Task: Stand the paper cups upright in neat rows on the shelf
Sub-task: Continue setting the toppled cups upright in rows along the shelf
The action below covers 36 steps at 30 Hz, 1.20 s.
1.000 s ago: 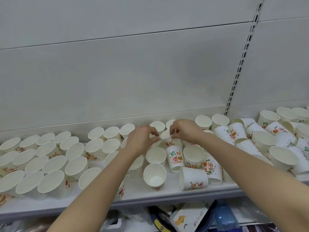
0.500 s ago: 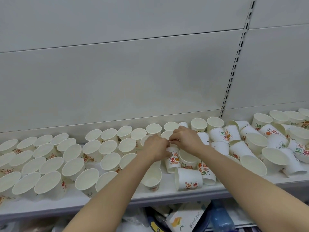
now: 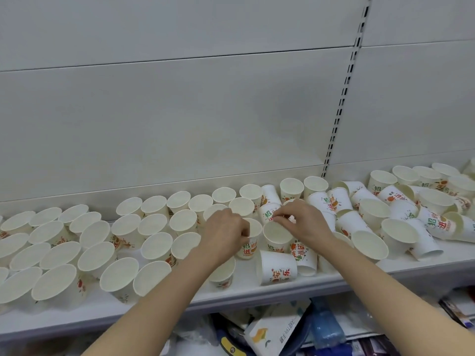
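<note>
Several white paper cups with red and green print fill the white shelf. On the left they stand upright in rows. On the right they lie tumbled in a pile. My left hand grips the rim of an upright printed cup at the middle. My right hand pinches the far rim of the upright cup beside it. An upside-down cup sits just in front of them, with another upturned one to its right.
The grey back panel rises right behind the cups, with a slotted upright on the right. Below the shelf edge lie a printed box and blue plastic packaging.
Both hands have come down and forward from the back rows onto two cups at the middle. A cup now stands upright under the right hand. The view has shifted a little to the right.
</note>
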### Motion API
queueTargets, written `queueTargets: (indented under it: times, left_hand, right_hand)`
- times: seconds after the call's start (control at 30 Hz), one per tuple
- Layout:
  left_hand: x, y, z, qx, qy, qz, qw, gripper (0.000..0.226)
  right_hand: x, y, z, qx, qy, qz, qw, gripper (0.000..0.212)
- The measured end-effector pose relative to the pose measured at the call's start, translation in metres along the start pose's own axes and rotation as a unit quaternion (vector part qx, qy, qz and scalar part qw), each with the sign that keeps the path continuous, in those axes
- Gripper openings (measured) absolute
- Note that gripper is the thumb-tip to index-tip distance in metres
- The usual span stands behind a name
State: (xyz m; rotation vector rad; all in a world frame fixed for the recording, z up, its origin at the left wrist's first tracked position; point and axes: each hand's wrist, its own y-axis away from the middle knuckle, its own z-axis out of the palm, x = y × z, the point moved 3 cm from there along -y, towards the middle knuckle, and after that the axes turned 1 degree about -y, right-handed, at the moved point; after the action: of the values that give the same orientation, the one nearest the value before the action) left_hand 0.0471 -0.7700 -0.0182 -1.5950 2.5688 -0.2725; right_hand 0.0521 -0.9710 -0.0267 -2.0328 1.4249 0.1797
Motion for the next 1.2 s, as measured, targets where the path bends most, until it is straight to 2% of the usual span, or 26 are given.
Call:
queueTargets:
  times: [0.1,0.23,0.37,0.43,0.53,0.6,0.73,0.83,0.9,1.0,1.1,1.2]
  left_hand:
    - [0.008,0.013,-0.002,0.004,0.008,-0.004,1.000,0.023]
    - [0.030,0.045,-0.014,0.098,0.066,-0.093,0.989,0.027]
    - [0.072,0.070,0.002,0.005,0.051,-0.156,0.986,0.044]
    - [0.082,0.068,0.010,-0.028,0.062,-0.179,0.981,0.041]
    - [0.088,0.064,0.012,-0.031,0.109,-0.209,0.971,0.028]
    - [0.089,0.068,0.008,-0.006,0.111,-0.215,0.970,0.023]
    - [0.087,0.088,-0.001,0.028,0.020,-0.205,0.978,0.021]
    - [0.087,0.094,0.001,0.019,-0.029,-0.207,0.978,0.019]
    - [0.088,0.092,0.001,0.002,-0.041,-0.202,0.978,0.009]
    - [0.085,0.088,0.005,0.015,-0.079,-0.192,0.978,0.023]
    - [0.083,0.087,-0.002,0.065,-0.028,-0.213,0.974,0.020]
    - [0.080,0.080,-0.017,0.116,0.034,-0.237,0.964,0.027]
  right_hand:
    - [-0.005,0.022,0.004,0.007,0.025,-0.050,0.998,0.010]
    - [-0.008,0.037,0.009,0.021,0.070,-0.099,0.992,0.013]
    - [-0.006,0.042,0.013,0.026,0.082,-0.108,0.990,0.015]
    - [-0.006,0.042,0.014,0.026,0.083,-0.115,0.990,0.013]
    - [-0.004,0.043,0.013,0.032,0.080,-0.130,0.988,0.008]
    - [0.000,0.044,0.011,0.039,0.068,-0.136,0.988,0.006]
    - [0.004,0.051,0.012,0.056,0.036,-0.156,0.986,0.008]
    - [0.001,0.058,0.019,0.057,0.008,-0.179,0.982,0.006]
    - [-0.001,0.063,0.023,0.056,0.010,-0.192,0.980,0.006]
    - [0.001,0.066,0.024,0.067,0.015,-0.188,0.980,0.015]
    - [0.001,0.068,0.021,0.066,0.020,-0.190,0.979,0.020]
    - [0.001,0.067,0.012,0.071,0.015,-0.200,0.977,0.019]
